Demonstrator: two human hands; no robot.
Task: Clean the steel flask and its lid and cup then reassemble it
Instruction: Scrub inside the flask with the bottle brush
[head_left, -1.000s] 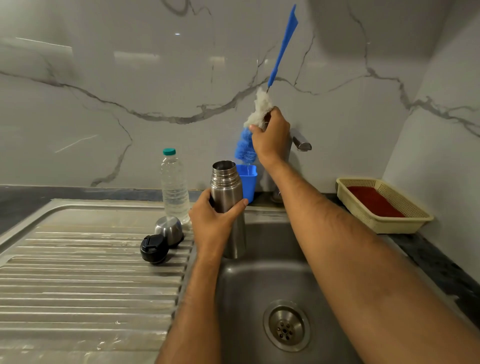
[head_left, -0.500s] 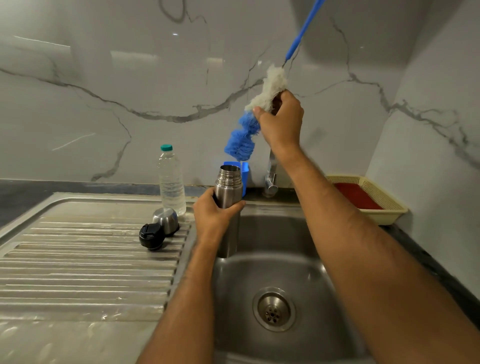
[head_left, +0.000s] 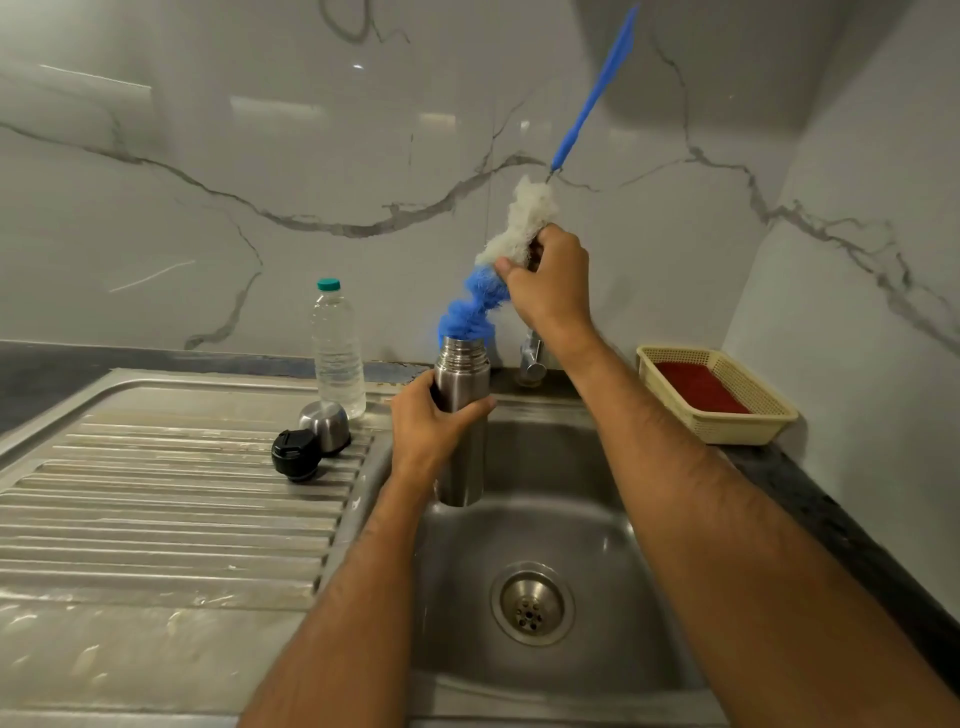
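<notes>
The left hand (head_left: 434, 428) is wrapped around the upper body of the tall brushed-steel flask (head_left: 461, 421), fingers curled on its far side and thumb across the front, holding it upright over the back left corner of the stainless-steel sink basin (head_left: 587, 519). The flask's mouth is open. The right hand (head_left: 551, 283) is raised above it, fingers closed round the bristle section of a long bottle brush with a blue handle, white upper bristles and blue lower bristles (head_left: 470, 312); the blue tip sits right at the flask's mouth, and the handle slants up towards the wall. On the ribbed steel draining board (head_left: 156, 499), near its right edge by the basin, the round black plastic stopper lid (head_left: 295, 453) lies just in front of the small domed steel cup (head_left: 324, 426), the two touching or nearly so. A clear plastic water bottle with a green cap (head_left: 336, 348) stands behind the cup at the board's back edge. At the dark counter's right end sits a cream plastic basket holding something red (head_left: 722, 400).
</notes>
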